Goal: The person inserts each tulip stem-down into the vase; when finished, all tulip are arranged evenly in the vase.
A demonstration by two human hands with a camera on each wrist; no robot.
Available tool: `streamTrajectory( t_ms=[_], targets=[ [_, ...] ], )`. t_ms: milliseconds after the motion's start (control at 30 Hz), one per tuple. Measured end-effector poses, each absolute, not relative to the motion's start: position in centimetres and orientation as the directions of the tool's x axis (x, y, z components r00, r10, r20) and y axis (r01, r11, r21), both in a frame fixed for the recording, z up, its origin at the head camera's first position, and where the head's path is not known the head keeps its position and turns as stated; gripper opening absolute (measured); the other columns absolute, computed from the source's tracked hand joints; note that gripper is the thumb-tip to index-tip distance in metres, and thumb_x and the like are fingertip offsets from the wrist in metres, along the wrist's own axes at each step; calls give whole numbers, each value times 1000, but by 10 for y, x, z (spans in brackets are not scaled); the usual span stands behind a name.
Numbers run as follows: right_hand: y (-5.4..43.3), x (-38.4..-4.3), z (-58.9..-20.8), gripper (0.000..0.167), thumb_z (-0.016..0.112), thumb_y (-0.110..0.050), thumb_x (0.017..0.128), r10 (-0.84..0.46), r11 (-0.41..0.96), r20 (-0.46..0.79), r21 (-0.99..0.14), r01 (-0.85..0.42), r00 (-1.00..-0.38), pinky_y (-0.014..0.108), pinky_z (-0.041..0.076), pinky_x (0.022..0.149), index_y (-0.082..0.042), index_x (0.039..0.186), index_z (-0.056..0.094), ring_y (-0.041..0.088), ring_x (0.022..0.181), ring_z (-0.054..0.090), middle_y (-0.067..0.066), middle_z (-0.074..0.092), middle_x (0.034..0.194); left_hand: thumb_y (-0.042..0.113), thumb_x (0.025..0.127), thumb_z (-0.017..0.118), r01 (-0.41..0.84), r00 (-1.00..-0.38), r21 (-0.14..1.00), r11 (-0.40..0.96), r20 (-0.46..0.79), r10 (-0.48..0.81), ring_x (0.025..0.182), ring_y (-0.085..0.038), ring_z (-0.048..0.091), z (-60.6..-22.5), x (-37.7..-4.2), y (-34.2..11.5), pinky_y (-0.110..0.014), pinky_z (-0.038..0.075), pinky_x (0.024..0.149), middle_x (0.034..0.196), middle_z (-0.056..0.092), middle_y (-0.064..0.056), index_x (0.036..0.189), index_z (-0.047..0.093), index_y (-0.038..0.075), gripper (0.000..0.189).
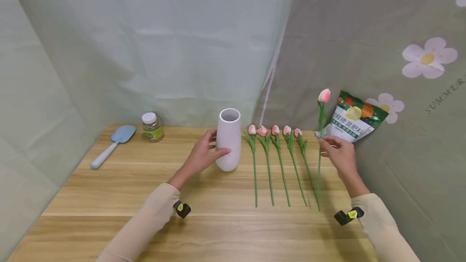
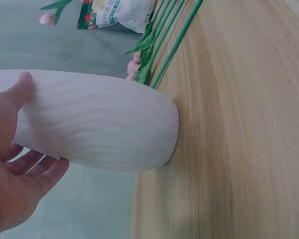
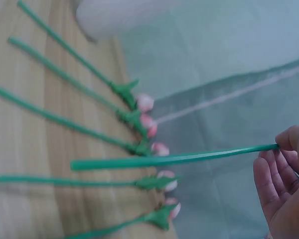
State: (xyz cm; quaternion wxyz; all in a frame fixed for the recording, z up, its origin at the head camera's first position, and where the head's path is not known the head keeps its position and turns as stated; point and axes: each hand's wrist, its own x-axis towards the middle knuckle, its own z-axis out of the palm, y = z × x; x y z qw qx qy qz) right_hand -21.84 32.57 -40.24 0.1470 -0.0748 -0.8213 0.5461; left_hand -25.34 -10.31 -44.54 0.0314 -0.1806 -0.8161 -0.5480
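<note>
A tall white vase (image 1: 228, 140) stands upright on the wooden table, its round mouth facing up. My left hand (image 1: 204, 153) grips its side, thumb across the front and fingers around the left; the left wrist view shows the same hold on the ribbed vase (image 2: 104, 122). My right hand (image 1: 338, 155) pinches the green stem of a pink tulip (image 1: 324, 96), held upright with its bloom above the hand. In the right wrist view, thumb and fingertips meet on the stem (image 3: 189, 158), whose lower end points away from the hand. Several more tulips (image 1: 276, 140) lie side by side right of the vase.
A blue trowel (image 1: 118, 140) and a small jar (image 1: 153, 126) with a white lid lie toward the table's back left. Behind my right hand a green and white bag (image 1: 354, 116) leans against the curtain. Fabric curtains (image 1: 182, 51) hang along the back and sides.
</note>
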Motion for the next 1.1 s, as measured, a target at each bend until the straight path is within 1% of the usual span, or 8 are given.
streamTrajectory(
  t_ms=[100, 233, 367, 467, 533, 767, 900, 1100],
  targets=[
    [315, -218, -394, 41, 70, -20, 99, 255, 317, 146, -947, -60, -956, 21, 63, 68, 13, 122, 63, 1, 71, 68, -18, 68, 83, 28, 87, 84, 326, -934, 884, 336, 245, 260, 133, -35, 53, -445, -253, -103, -50, 52, 108, 145, 53, -19, 148, 41, 4, 78],
    [303, -218, -385, 37, 72, -16, 97, 215, 211, 142, -973, -96, -966, 22, 63, 69, 11, 119, 62, 6, 71, 70, -10, 71, 86, 29, 87, 84, 323, -935, 883, 339, 242, 260, 133, -35, 54, -446, -252, -102, -50, 52, 108, 145, 53, -19, 148, 42, 5, 78],
    [294, -219, -378, 33, 73, -14, 96, 185, 161, 174, -976, -145, -967, 23, 64, 69, 10, 116, 63, 9, 71, 72, -3, 72, 89, 31, 87, 84, 322, -935, 885, 338, 240, 261, 133, -35, 53, -446, -252, -103, -50, 51, 108, 145, 53, -19, 148, 41, 5, 79],
    [287, -221, -373, 31, 74, -15, 96, 177, 168, 214, -968, -185, -960, 24, 64, 69, 8, 114, 64, 11, 70, 73, -2, 72, 89, 32, 87, 84, 325, -933, 884, 337, 243, 264, 133, -35, 53, -447, -252, -103, -51, 51, 108, 145, 53, -19, 149, 41, 4, 80],
    [283, -221, -369, 30, 75, -14, 95, 173, 144, 234, -967, -211, -957, 25, 64, 69, 8, 112, 65, 12, 70, 73, 0, 72, 89, 32, 87, 84, 327, -933, 882, 339, 244, 265, 133, -35, 53, -447, -252, -103, -51, 52, 108, 145, 53, -19, 149, 41, 4, 80],
    [272, -226, -349, 21, 76, -14, 93, 178, 117, 323, -945, -306, -930, 24, 64, 68, 2, 105, 69, 10, 67, 71, -1, 70, 84, 32, 87, 84, 324, -934, 881, 344, 241, 262, 133, -35, 53, -446, -252, -103, -52, 52, 107, 145, 53, -18, 147, 42, 4, 78],
    [264, -229, -336, 16, 77, -13, 93, 193, 100, 384, -923, -371, -903, 25, 64, 67, 0, 100, 71, 11, 66, 70, 1, 70, 82, 33, 88, 83, 322, -935, 881, 346, 237, 265, 133, -35, 53, -446, -252, -104, -52, 52, 108, 145, 52, -18, 147, 42, 4, 78],
    [251, -234, -315, 15, 77, -11, 92, 215, 86, 481, -876, -474, -850, 27, 64, 68, 2, 98, 72, 12, 70, 72, 4, 72, 85, 32, 88, 83, 316, -936, 882, 350, 230, 265, 133, -35, 53, -445, -252, -103, -51, 51, 108, 146, 52, -18, 147, 41, 4, 78]
  ],
)
